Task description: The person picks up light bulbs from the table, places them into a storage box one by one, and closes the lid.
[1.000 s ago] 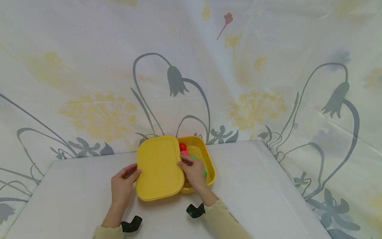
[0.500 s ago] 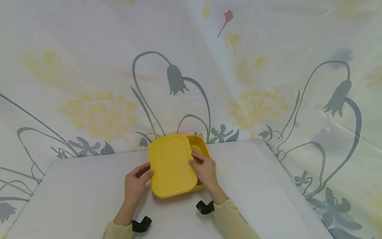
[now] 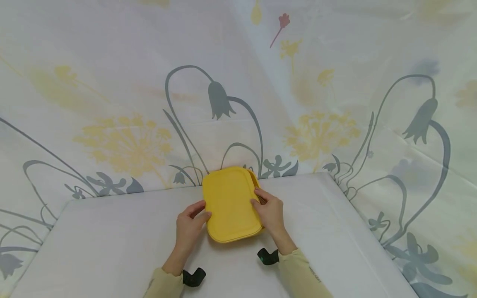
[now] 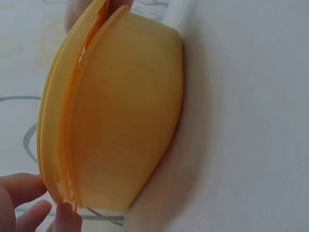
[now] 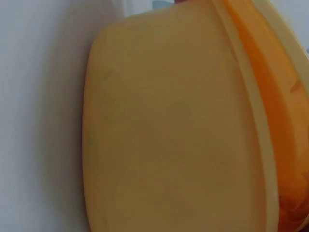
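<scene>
A yellow lid (image 3: pixel 232 207) lies over most of a yellow plastic container (image 3: pixel 254 179) at the back of the table. My left hand (image 3: pixel 191 223) pinches the lid's left edge between thumb and fingers. On the opposite side, my right hand (image 3: pixel 272 209) holds the lid's right edge. The left wrist view has the lid (image 4: pixel 50 111) close to the rim of the container (image 4: pixel 125 111), with a narrow gap. In the right wrist view a wider gap separates the lid (image 5: pixel 285 34) from the container (image 5: pixel 174 125). The contents are covered.
The white table (image 3: pixel 112 240) carries the container near its back edge. Right behind stands a white curtain (image 3: pixel 238 136) printed with grey and yellow flowers. Black wrist-worn devices (image 3: pixel 194 277) sit below both hands.
Both hands have carried the lid rightward over the container. The red, pink and green balls visible inside one second ago are now hidden beneath it.
</scene>
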